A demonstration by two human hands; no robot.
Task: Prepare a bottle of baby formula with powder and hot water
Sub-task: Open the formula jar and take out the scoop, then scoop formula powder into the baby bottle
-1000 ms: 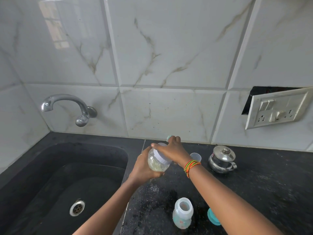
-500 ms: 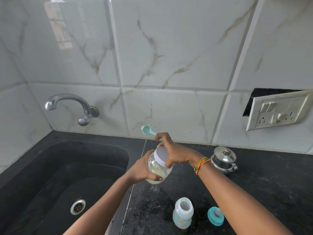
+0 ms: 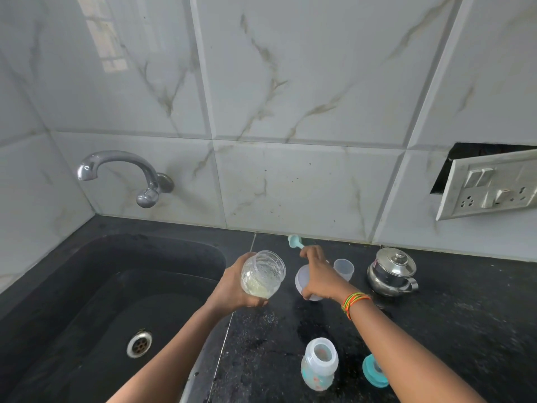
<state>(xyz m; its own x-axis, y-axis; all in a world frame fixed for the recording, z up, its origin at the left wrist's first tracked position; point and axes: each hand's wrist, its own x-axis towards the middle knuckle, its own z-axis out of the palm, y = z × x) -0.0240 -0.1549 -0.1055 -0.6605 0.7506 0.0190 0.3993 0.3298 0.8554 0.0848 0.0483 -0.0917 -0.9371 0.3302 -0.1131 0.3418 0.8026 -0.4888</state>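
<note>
Your L hand [image 3: 231,289] grips the open powder jar [image 3: 263,276], tilted, by the sink [image 3: 87,286] edge. R hand [image 3: 319,276]: fingers [image 3: 309,254] curled round the white lid [image 3: 302,283] & teal scoop [image 3: 295,242]. Baby bottle [image 3: 319,363] stands uncapped on the counter [image 3: 465,315] nr you, teal collar [image 3: 374,370] just beside it.

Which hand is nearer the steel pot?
Right. The right hand, gripping the white lid, is just left of the steel pot; the left hand holds the powder jar farther left, by the sink.
</note>
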